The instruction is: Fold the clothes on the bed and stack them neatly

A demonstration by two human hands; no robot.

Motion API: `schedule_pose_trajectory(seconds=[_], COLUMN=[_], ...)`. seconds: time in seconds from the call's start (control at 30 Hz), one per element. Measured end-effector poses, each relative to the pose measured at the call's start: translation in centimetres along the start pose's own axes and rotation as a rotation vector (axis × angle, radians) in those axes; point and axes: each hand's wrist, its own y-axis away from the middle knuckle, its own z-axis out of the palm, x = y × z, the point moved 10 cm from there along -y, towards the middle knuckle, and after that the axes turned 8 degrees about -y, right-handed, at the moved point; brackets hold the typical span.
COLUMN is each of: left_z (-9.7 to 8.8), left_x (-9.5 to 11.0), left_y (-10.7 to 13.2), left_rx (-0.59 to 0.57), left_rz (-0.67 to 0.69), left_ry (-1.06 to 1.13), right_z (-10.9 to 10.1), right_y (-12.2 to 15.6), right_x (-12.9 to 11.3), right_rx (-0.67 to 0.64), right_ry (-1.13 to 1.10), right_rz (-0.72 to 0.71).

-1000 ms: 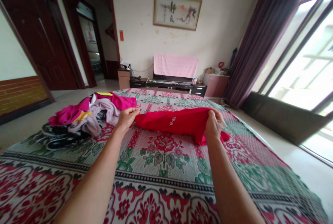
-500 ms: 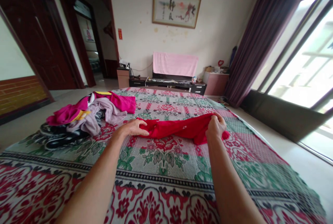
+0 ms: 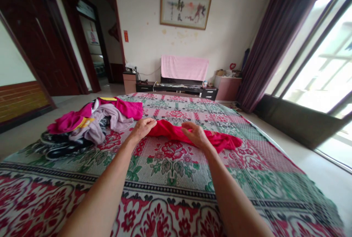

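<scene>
Grip of the left hand (image 3: 144, 127) is closed on the left end of the red garment (image 3: 170, 131), fingers pinched on the cloth. The right hand (image 3: 195, 135) is loose, fingers spread over the garment's middle; whether it touches, I cannot tell. The garment lies in the centre of the frame on the flowered bed cover (image 3: 170, 171), gathered into a long narrow strip, not yet a compact fold. A pile of other clothes (image 3: 90, 123) lies unsorted at middle left.
</scene>
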Motion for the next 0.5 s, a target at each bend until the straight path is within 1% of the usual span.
schedule_pose_trajectory(seconds=[0.03,0.07,0.1,0.17,0.23,0.3,0.4,0.5], left_z=[-0.1,-0.2,-0.1,0.1,0.2,0.0,-0.3,0.1], left_x=[0.1,0.3,0.5,1.2,1.9,2.4,3.1,3.6], left_y=[0.0,0.0,0.0,0.0,0.0,0.1,0.3,0.7], left_rx=[0.013,0.02,0.019,-0.002,-0.015,0.001,0.015,-0.066], left_rz=[-0.016,-0.019,-0.01,0.033,0.089,0.135,0.173,0.189], left_ry=[0.054,0.094,0.118,0.132,0.106,0.033,-0.088,-0.132], right_z=[1.9,3.1,3.8,3.9,3.3,2.0,-0.5,-2.2], right_y=[0.3,0.6,0.8,1.0,0.9,0.6,0.3,0.1], right_x=[-0.3,-0.5,-0.5,-0.3,0.1,0.3,0.4,0.3], right_rx=[-0.064,-0.075,-0.065,-0.015,0.006,0.041,0.184,0.303], right_ry=[0.055,0.105,0.144,0.169,0.113,0.027,-0.049,-0.13], right_rz=[-0.02,-0.026,-0.026,-0.003,0.041,0.092,0.147,0.16])
